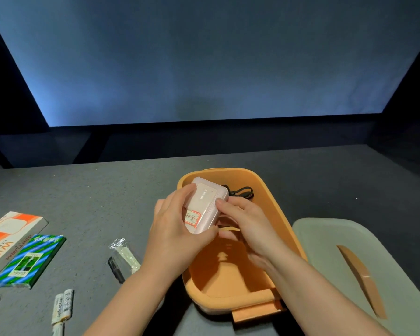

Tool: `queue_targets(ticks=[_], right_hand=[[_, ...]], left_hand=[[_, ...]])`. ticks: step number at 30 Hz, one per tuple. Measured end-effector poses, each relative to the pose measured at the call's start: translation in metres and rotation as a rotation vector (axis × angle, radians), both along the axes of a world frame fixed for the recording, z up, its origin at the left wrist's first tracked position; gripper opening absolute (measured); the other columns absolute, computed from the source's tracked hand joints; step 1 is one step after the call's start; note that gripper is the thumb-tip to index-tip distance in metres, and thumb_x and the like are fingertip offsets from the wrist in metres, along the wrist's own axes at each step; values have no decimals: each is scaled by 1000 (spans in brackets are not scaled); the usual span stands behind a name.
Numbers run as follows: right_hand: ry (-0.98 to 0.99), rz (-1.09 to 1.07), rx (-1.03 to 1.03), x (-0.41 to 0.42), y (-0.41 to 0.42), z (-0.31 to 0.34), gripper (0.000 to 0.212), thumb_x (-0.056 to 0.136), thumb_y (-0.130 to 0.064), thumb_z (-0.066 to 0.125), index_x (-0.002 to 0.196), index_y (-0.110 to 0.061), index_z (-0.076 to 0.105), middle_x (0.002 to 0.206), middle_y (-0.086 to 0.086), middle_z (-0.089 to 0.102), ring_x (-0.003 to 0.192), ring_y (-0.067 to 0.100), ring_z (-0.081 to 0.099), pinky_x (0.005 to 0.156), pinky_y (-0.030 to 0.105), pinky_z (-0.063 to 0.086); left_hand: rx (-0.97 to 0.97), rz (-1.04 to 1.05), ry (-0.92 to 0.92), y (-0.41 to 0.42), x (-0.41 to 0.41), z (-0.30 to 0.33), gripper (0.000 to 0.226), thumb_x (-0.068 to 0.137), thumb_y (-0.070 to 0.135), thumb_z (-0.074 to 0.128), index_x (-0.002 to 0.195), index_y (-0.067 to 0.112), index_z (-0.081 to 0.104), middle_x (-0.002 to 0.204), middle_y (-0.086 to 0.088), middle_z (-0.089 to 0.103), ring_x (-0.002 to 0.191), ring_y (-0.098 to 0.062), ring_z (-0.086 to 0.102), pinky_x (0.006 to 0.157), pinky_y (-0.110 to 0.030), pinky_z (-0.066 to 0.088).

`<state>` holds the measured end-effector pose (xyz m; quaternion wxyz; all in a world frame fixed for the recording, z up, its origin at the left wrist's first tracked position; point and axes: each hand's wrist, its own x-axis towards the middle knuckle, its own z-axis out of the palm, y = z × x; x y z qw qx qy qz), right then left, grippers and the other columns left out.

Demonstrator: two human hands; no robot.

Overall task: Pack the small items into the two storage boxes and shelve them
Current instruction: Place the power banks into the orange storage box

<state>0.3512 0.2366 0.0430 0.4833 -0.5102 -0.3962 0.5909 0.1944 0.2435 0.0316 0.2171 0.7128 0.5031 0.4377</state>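
Orange plastic storage box (286,229), rounded corners, open top, sits on the grey matte counter (83,195). I see both hands over its far half holding a pale pink power bank (205,204), a smooth rounded slab with a red-and-white sticker on the near end. Left hand (177,226) has its fingers curled round the left edge, thumb under the near corner. Right hand (243,219) pinches the right edge, wrist inside the box. A black cord (243,192) lies coiled at the box's far end. Just right of the box: grey-green lid (330,251), flat, with a tan strap handle. Left on the counter: orange-white WiFi carton (9,236), green-blue striped packet (32,260), clear crinkled sachet (125,253) beside a black pen-like stick (117,269), white batteries (62,306).
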Motion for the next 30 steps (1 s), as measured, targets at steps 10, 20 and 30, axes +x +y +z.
queue_targets(ticks=[10, 20, 30], right_hand=[[-63, -139, 96, -8, -8, 2, 19, 96, -15, 50, 105, -13, 68, 84, -3, 75, 75, 4, 70, 53, 19, 50], [-217, -25, 107, 4, 1, 19, 10, 97, -26, 53, 99, -23, 62, 85, -11, 71, 78, 2, 70, 56, 14, 52], [-667, -85, 213, 6, 37, 31, 64, 63, -36, 82, 118, -29, 51, 105, -11, 59, 91, 7, 58, 70, 22, 51]], left_hand=[[13, 20, -7, -17, 11, 8, 81, 53, 49, 78, 124, 47, 40, 113, 36, 46, 107, -2, 40, 83, -26, 46], [-364, -5, -433, -18, 13, 0, 31, 70, 35, 79, 96, 22, 67, 83, 4, 73, 77, -14, 69, 63, -26, 53], [-228, -4, -23, -12, 21, -7, 65, 71, 67, 61, 127, 38, 47, 117, 20, 58, 114, 1, 50, 97, -22, 40]])
